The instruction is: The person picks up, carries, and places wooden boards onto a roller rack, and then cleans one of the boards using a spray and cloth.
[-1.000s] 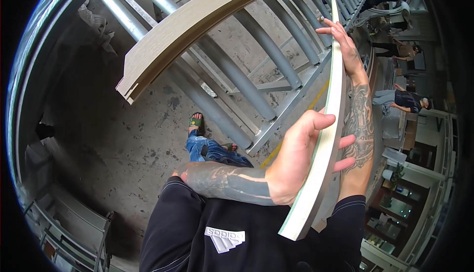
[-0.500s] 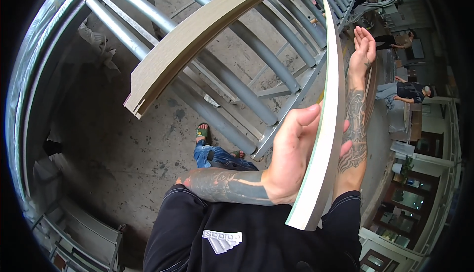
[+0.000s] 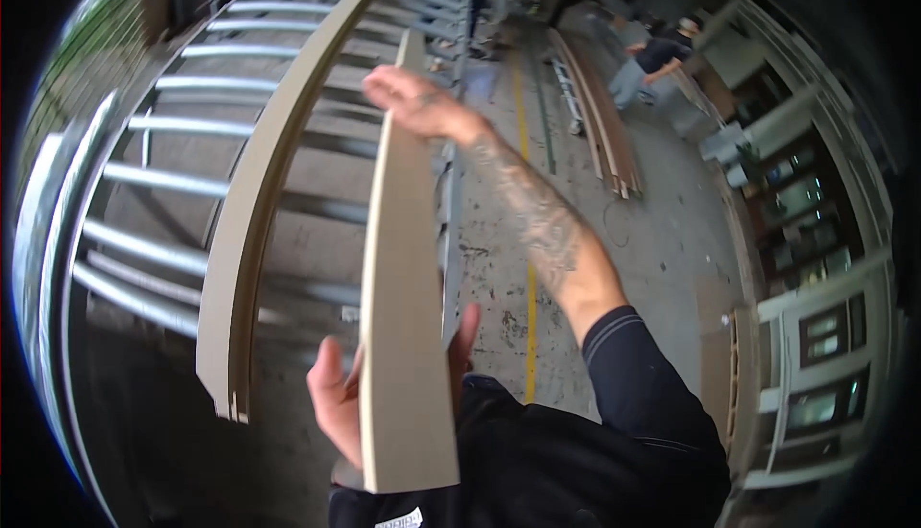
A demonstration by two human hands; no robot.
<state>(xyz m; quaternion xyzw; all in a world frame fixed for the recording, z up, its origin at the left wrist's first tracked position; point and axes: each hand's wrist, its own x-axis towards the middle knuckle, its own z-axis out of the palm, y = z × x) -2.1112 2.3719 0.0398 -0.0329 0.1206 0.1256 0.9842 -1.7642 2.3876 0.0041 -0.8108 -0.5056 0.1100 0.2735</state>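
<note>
A long pale wooden board stretches away in front of my body, its broad flat face up. My left hand holds its near end from beneath, the thumb showing at the left edge and fingertips at the right edge. Farther along, my right hand lies across the board's upper face, back of the hand up. Its fingers are stretched past the left edge and slightly blurred. Left of this board, a similar long moulded board with a grooved end rests on the metal roller conveyor.
The roller conveyor's frame runs far ahead. Several long brown boards are stacked at the right, beyond a yellow floor line. A person in dark top stands behind that stack. Cardboard-like panels stand near the right wall.
My view has turned right. The held board now shows its broad face rather than its narrow edge. My right hand has come from beside the board onto its face; my left hand still holds it.
</note>
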